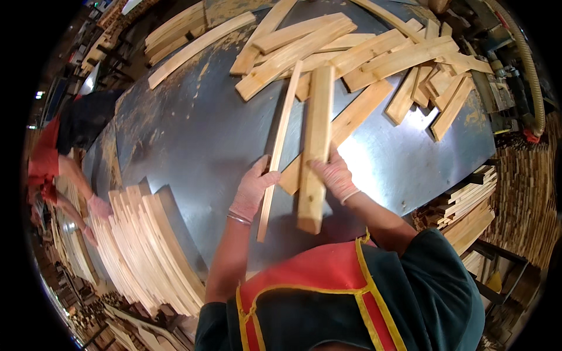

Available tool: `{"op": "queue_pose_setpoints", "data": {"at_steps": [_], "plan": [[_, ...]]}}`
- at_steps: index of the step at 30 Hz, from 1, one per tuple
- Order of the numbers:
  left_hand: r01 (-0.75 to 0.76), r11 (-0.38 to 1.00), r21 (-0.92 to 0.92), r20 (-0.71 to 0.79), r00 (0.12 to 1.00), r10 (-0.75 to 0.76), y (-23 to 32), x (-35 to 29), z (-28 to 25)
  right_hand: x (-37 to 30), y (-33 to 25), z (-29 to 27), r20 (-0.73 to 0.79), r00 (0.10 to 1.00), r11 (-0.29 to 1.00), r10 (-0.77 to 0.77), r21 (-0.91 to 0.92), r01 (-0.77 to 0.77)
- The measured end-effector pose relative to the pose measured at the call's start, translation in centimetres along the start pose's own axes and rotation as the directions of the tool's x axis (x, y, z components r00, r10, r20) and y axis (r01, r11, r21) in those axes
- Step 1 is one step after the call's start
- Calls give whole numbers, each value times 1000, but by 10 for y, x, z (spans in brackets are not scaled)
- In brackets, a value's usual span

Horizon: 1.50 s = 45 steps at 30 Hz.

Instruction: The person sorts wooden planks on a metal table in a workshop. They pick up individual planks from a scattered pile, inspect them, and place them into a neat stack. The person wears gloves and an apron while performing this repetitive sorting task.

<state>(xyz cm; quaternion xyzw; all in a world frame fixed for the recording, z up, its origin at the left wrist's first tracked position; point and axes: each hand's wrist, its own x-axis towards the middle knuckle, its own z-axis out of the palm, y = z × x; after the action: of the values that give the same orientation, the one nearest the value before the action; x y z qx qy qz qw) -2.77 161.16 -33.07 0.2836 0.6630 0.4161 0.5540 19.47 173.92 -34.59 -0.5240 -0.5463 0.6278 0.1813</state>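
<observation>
My left hand, in a pale pink glove, is closed round a narrow wooden board turned up on its thin edge. In the same kind of glove, my right hand grips a thicker wooden plank by its right side. Both pieces point away from me, side by side with a gap between them. Beneath the plank, a flat board lies slantwise on the metal tabletop. The fingers under each held piece are partly hidden.
Loose boards lie in a jumbled heap at the far side. A row of boards on edge stands at the left, where a co-worker's gloved hand touches it. Stacked wood and a ribbed hose are at the right.
</observation>
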Motion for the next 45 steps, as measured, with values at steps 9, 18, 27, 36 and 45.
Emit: {"op": "queue_pose_setpoints", "data": {"at_steps": [9,18,27,36,45], "plan": [[436,623,650,-541,841,-23,-26,-100,-16,-74,-17,100,707,705,923,-63,-227,310],[584,338,738,-672,597,437,-167,-281,-150,38,-35,-15,716,623,-336,-316,-698,632],[496,406,767,-638,658,400,-95,-208,-83,-15,-61,34,592,670,349,-448,-574,741],[35,349,937,-144,945,292,-72,-112,47,214,-69,-58,-382,854,615,353,783,96],[127,991,27,-412,905,-105,-78,-136,-32,29,-21,13,151,989,958,12,280,-54]]}}
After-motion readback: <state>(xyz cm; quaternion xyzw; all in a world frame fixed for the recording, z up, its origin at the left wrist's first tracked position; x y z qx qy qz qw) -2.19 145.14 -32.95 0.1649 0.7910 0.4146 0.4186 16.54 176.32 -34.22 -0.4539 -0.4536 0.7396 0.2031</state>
